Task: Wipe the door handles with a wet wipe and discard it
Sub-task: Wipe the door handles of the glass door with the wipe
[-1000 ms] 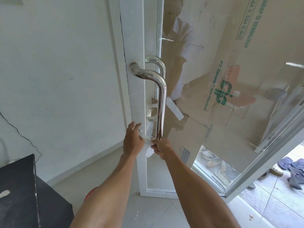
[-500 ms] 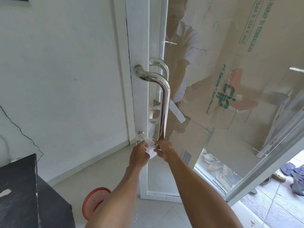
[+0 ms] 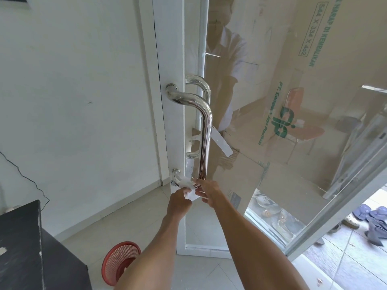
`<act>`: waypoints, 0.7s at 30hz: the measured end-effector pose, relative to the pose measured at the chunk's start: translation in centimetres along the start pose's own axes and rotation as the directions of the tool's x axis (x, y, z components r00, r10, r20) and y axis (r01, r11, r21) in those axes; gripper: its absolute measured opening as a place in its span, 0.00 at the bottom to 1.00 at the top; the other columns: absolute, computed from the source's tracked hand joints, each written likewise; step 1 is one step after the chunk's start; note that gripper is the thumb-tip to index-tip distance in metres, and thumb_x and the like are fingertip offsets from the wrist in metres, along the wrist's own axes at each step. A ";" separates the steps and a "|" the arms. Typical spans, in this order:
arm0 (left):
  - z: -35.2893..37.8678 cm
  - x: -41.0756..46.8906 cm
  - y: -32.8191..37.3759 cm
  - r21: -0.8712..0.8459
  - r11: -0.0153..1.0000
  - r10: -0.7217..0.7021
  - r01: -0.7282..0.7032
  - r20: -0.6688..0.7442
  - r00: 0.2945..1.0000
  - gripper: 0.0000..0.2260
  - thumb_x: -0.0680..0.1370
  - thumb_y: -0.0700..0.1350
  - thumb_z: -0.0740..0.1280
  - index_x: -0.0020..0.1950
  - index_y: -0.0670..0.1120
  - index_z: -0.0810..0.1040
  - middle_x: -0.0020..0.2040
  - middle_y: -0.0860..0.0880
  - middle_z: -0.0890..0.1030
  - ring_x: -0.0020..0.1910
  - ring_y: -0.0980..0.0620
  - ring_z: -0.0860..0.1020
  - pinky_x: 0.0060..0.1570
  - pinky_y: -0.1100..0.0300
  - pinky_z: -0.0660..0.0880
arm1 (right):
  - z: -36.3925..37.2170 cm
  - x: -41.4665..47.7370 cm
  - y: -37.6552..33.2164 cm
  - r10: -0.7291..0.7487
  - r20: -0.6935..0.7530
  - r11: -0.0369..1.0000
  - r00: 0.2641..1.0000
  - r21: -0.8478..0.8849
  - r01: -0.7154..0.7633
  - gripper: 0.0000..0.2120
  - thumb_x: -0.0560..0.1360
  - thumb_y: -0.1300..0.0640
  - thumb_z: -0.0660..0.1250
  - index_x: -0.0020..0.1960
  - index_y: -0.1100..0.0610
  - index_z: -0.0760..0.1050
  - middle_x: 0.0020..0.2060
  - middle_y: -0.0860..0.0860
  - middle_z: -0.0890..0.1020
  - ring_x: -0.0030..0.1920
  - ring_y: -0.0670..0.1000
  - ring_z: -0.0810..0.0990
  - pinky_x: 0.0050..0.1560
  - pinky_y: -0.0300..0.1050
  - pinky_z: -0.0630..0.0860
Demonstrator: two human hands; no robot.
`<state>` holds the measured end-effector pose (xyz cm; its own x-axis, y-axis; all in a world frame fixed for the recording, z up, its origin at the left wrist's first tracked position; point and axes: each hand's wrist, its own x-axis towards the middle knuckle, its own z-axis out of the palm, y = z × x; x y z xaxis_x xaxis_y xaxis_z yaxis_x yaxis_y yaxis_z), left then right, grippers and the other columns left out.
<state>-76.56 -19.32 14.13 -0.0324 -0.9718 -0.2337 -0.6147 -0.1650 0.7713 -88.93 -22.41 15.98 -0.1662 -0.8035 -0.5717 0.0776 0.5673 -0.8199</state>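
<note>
wall (image 3: 73, 101): white, left of the near door handle, thin dark cable running down it
glass door (image 3: 293, 143): right of the near door handle, white frame, stands open; reflects a person in a white top; cardboard with green print behind the pane
floor (image 3: 129, 225): light tiles, below the near door handle
black cabinet (image 3: 21, 248): far lower left of the near door handle, chipped edge
red basket (image 3: 119, 262): mesh plastic, on floor well below and left of the near door handle, partly hidden by left forearm
sandals (image 3: 372, 220): dark pairs on outside tiles, far lower right of the near door handle
near door handle (image 3: 206, 139): polished steel bar, upright, fixed to door frame top and bottom
far door handle (image 3: 201, 84): matching bar, other side of the glass, just behind the near door handle
left hand (image 3: 179, 203): just under the lower mount of the near door handle, fingers pinched closed on the wet wipe
right hand (image 3: 208, 192): at the bottom bend of the near door handle, fingers gripping the wet wipe from the right
wet wipe (image 3: 187, 186): white, crumpled, wrapped over the lower bend of the near door handle, held between both hands, loose corner hanging down
</note>
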 end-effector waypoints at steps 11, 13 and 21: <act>2.3 0.5 0.9 -0.406 0.903 -0.226 0.140 -0.173 0.959 0.18 0.73 0.33 0.59 0.59 0.42 0.79 0.60 0.42 0.82 0.61 0.47 0.79 0.61 0.59 0.73 | 0.5 0.0 -2.4 -0.405 -0.164 0.913 0.900 -0.128 0.387 0.21 0.66 0.57 0.77 0.57 0.53 0.77 0.49 0.54 0.83 0.50 0.55 0.82 0.56 0.55 0.78; 2.5 0.3 1.2 -0.429 0.894 -0.235 0.129 -0.205 0.950 0.16 0.73 0.33 0.60 0.59 0.41 0.79 0.59 0.42 0.83 0.61 0.47 0.79 0.58 0.62 0.72 | 0.6 -0.1 -2.6 -0.496 -0.178 0.865 0.850 -0.179 0.468 0.12 0.66 0.57 0.75 0.48 0.54 0.78 0.38 0.50 0.82 0.40 0.51 0.80 0.46 0.51 0.80; 2.7 -1.2 1.0 -0.233 0.972 -0.066 -0.019 -0.350 0.934 0.23 0.69 0.33 0.63 0.65 0.42 0.75 0.63 0.41 0.80 0.62 0.41 0.77 0.61 0.56 0.74 | 1.4 -1.1 -4.0 -0.669 -0.253 0.742 0.699 -0.271 0.613 0.13 0.71 0.49 0.72 0.37 0.56 0.72 0.28 0.46 0.72 0.29 0.46 0.69 0.33 0.41 0.68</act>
<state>-79.25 -17.87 13.60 0.2861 -0.9562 -0.0624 -0.4131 -0.1818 0.8924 -87.72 -24.02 19.88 -0.4166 -0.8953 0.1575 -0.3102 -0.0228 -0.9504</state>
